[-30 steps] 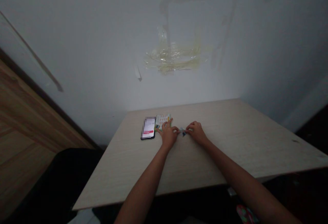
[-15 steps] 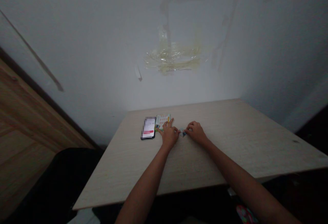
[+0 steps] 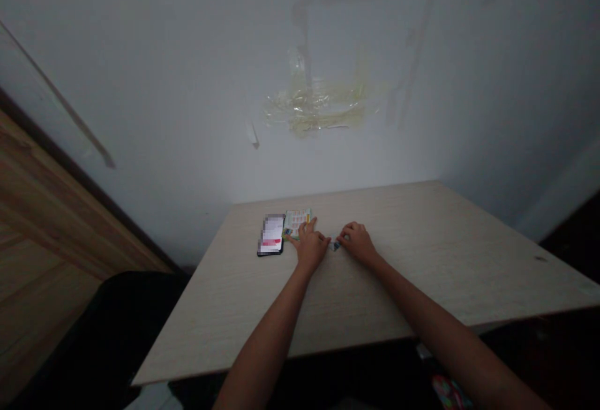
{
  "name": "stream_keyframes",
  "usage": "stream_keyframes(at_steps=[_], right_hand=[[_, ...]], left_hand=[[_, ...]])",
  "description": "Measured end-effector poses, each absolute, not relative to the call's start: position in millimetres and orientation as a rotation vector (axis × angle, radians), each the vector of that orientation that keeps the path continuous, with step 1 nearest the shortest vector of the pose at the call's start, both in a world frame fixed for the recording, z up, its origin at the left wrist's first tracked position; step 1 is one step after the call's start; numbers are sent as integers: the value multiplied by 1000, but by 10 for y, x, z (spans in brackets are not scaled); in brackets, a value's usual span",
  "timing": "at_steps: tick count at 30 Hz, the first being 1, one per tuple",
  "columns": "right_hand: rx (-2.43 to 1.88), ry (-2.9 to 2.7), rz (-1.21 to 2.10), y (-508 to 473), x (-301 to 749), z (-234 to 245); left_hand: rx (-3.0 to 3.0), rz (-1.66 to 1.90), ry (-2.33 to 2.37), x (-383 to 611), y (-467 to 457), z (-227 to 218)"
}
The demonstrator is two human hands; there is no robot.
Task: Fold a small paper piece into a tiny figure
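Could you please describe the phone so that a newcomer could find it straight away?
On the pale table, near the wall edge, the phone lies flat just left of a printed leaflet that the left hand touches. It alone has a black rim and a lit screen.

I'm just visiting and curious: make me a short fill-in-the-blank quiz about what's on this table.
1. The phone lies to the ____ of the left hand.
2. A small item sits ____ the left hand and the right hand.
3. On the table, the phone's lit screen faces ____.
Missing words: left; between; up.
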State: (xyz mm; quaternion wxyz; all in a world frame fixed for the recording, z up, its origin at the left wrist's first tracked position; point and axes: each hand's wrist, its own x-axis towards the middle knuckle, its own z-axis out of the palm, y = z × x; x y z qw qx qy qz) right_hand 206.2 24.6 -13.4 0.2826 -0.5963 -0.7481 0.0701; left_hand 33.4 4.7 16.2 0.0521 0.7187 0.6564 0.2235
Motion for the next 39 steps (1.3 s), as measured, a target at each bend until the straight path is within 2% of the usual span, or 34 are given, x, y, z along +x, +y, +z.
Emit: stream_keyframes(at_steps=[15, 39], right_hand=[[-1636, -1933, 200, 293, 2016, -173], [-1672, -1958, 146, 246, 1973, -103]], left_hand=[[2160, 588, 2050, 378, 81, 161], [2172, 650, 2081, 385, 122, 84]])
